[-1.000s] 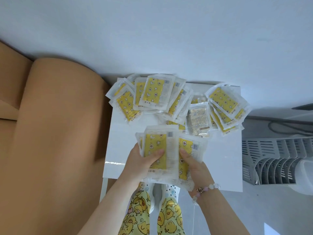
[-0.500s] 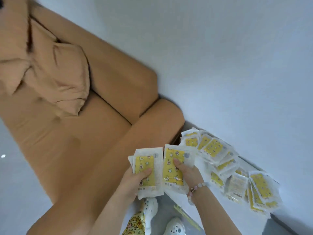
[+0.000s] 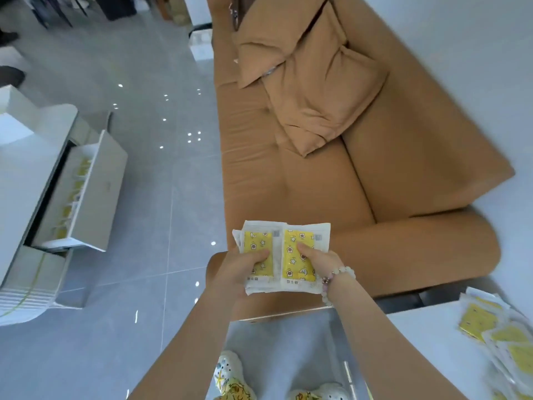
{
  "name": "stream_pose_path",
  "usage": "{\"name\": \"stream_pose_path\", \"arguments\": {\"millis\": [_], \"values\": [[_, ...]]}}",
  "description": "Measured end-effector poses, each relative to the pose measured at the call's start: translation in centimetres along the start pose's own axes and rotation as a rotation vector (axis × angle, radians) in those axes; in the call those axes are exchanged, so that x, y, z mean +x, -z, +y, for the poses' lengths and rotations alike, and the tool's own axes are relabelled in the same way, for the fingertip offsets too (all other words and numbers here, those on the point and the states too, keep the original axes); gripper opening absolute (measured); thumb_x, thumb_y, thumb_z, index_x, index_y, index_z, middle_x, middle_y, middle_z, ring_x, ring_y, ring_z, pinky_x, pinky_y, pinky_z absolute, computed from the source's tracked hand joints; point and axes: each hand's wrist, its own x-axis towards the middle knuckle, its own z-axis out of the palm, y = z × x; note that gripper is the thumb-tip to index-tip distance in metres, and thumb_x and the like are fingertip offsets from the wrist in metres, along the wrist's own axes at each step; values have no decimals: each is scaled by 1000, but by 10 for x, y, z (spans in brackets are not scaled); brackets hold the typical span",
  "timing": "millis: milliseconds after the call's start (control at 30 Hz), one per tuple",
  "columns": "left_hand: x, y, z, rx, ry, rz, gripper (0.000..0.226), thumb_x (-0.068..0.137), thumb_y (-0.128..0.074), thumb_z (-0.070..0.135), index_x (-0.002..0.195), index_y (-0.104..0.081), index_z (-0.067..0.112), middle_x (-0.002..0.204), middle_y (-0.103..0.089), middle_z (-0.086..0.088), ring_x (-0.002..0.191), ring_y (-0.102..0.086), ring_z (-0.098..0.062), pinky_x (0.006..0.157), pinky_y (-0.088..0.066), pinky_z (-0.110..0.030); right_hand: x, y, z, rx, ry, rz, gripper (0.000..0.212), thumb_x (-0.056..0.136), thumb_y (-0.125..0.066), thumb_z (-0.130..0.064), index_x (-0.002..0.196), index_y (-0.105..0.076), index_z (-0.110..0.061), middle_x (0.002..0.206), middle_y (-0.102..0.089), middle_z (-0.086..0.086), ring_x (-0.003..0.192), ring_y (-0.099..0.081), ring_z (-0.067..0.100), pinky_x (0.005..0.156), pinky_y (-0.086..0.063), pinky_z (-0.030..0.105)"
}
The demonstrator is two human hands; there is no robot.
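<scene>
Thumbs clamped on top, left hand (image 3: 242,269) and right hand (image 3: 320,262) each grip a loose stack of yellow packets (image 3: 291,264) above the sofa arm (image 3: 403,249), where slick wrappers could slide apart and spill.

Tan fabric sofa (image 3: 317,192) w/ matching cushions (image 3: 311,82) ahead of me; white open drawer (image 3: 83,194) at left, grey tiled floor (image 3: 144,168) btwn.

Open floor (image 3: 138,197) left; sofa (image 3: 302,192) blocks ahead.
</scene>
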Motion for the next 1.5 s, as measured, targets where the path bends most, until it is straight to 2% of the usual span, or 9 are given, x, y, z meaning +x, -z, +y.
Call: {"name": "stream_pose_path", "arguments": {"millis": [233,400,533,667,767,933,1000,1267,1500], "values": [[4,173,10,-188,-29,104,15,86,-64,3,99,-65,11,94,-71,-9,84,-68,-24,68,-55,-34,-2,-163,-31,-159,1,-148,62,78,-71,-45,125,-57,-6,117,-65,10,106,-63,29,97,-48,40],[0,282,7,-289,-1,165,20,83,-67,2,103,-65,8,101,-70,-13,90,-68,-28,76,-55,-40,-9,-275,-51,-316,56,-280,64,75,-72,-50,122,-60,-9,115,-66,6,102,-64,25,92,-51,37],[-4,349,7,-392,-10,283,21,82,-69,4,103,-65,6,103,-70,-14,93,-67,-30,83,-54,-43,-21,-347,-62,-392,53,-327,33,85,-66,-42,96,-62,-11,80,-61,-2,63,-56,12,40,-43,13],[-4,388,9,-500,-43,376,13,84,-67,5,97,-65,8,94,-70,-12,83,-67,-27,73,-55,-39,-25,-394,-72,-430,98,-348,30,87,-64,-39,102,-58,-14,81,-61,-1,57,-51,11,25,-26,9],[-3,401,10,-536,-31,392,10,84,-67,6,93,-65,9,91,-69,-11,81,-66,-27,70,-55,-37,-20,-412,-73,-474,115,-335,37,86,-65,-40,110,-60,-13,94,-62,2,66,-58,15,31,-32,16],[12,410,26,-582,-2,400,9,84,-66,4,92,-64,8,88,-68,-10,77,-65,-24,64,-53,-35,-1,-430,-88,-493,77,-312,30,86,-66,-37,99,-58,-11,79,-60,0,65,-58,15,31,-36,11],[25,414,40,-583,13,398,10,84,-66,4,92,-64,9,87,-68,-9,76,-65,-23,62,-53,-34,13,-440,-98,-510,48,-307,39,83,-67,-43,101,-61,-9,86,-65,1,67,-61,17,50,-52,18],[104,428,124,-558,52,440,6,86,-66,8,91,-63,10,83,-67,-8,74,-64,-22,62,-52,-34,89,-480,-173,-527,6,-330,41,82,-67,-44,106,-59,-11,100,-67,6,87,-67,25,85,-54,35],[171,454,196,-712,57,462,5,90,-62,13,93,-62,9,86,-66,-8,76,-63,-22,62,-51,-33,155,-524,-267,-610,26,-359,35,79,-70,-45,91,-62,-14,102,-70,6,95,-68,26,91,-53,42]]}}
